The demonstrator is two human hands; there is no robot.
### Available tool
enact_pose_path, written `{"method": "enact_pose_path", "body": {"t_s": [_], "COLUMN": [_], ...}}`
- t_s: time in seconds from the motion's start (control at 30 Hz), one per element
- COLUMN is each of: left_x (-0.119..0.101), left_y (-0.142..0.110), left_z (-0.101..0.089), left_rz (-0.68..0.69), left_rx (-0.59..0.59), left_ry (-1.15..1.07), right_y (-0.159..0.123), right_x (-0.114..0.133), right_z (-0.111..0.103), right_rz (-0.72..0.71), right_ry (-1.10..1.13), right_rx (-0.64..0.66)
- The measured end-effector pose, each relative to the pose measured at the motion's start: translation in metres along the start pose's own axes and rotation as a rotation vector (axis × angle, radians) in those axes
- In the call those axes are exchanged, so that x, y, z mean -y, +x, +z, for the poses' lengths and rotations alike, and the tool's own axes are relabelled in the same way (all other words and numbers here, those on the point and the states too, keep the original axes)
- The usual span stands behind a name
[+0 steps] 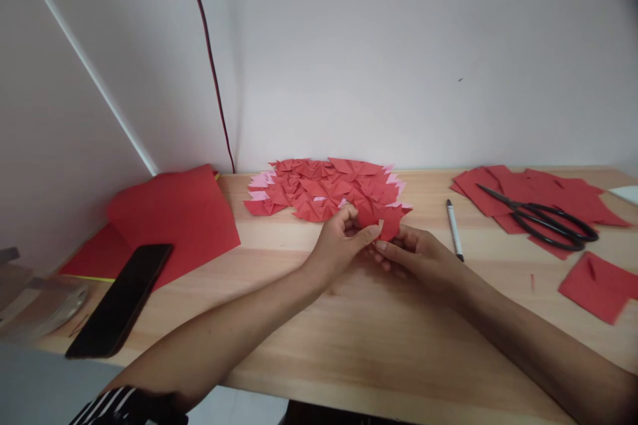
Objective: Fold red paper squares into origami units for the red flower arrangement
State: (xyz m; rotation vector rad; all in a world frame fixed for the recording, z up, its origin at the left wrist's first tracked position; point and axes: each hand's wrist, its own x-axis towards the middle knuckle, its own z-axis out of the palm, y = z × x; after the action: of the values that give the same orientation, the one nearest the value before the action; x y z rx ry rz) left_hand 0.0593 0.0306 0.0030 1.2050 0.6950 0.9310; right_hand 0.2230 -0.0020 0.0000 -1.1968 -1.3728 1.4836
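Both hands meet over the middle of the wooden table (349,332). My left hand (341,239) and my right hand (416,255) pinch a small folded red paper piece (386,226) between thumbs and fingers. Just beyond them lies a spread pile of several folded red and pink paper pieces (323,189), touching the wall side of the table.
Large red paper sheets (174,212) lie at the left with a black phone (122,299) on them. A white pen (454,229) lies right of my hands. Black scissors (543,218) rest on cut red paper (573,196) at the right; another red piece (598,285) lies nearer.
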Motion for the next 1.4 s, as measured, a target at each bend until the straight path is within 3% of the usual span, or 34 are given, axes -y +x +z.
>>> {"method": "enact_pose_path", "body": {"t_s": [0.13, 0.23, 0.33, 0.43, 0.53, 0.6, 0.73, 0.9, 1.1, 1.4], "left_x": [0.001, 0.002, -0.002, -0.01, -0.016, -0.014, -0.003, 0.007, 0.009, 0.005], "left_y": [-0.001, 0.0, 0.003, 0.005, 0.005, 0.004, 0.006, 0.01, 0.011, 0.005], "left_z": [-0.002, -0.004, -0.008, -0.009, -0.008, -0.006, -0.006, -0.013, -0.017, -0.009], "left_rz": [-0.096, -0.064, -0.037, 0.091, 0.232, 0.2, -0.027, -0.156, -0.136, -0.112], "left_rx": [0.051, 0.047, 0.131, 0.234, 0.24, 0.184, 0.097, 0.139, 0.225, 0.068], "left_ry": [0.05, 0.107, 0.208, 0.347, 0.432, 0.411, 0.237, 0.062, -0.006, -0.142], "right_y": [0.0, 0.0, 0.0, -0.001, -0.001, -0.001, 0.001, 0.004, 0.005, 0.007], "right_x": [0.0, 0.0, -0.002, -0.003, -0.002, 0.0, 0.003, -0.005, -0.005, -0.013], "right_z": [-0.002, -0.003, -0.005, -0.008, -0.008, -0.005, 0.0, -0.002, -0.004, -0.001], "right_rz": [-0.001, -0.029, -0.019, 0.04, 0.051, 0.023, -0.05, -0.069, -0.034, -0.07], "right_ry": [-0.045, -0.055, -0.051, -0.067, -0.08, -0.092, -0.157, -0.149, -0.067, -0.038], "right_rx": [0.053, 0.084, 0.096, 0.136, 0.154, 0.131, 0.075, 0.02, 0.028, -0.019]}}
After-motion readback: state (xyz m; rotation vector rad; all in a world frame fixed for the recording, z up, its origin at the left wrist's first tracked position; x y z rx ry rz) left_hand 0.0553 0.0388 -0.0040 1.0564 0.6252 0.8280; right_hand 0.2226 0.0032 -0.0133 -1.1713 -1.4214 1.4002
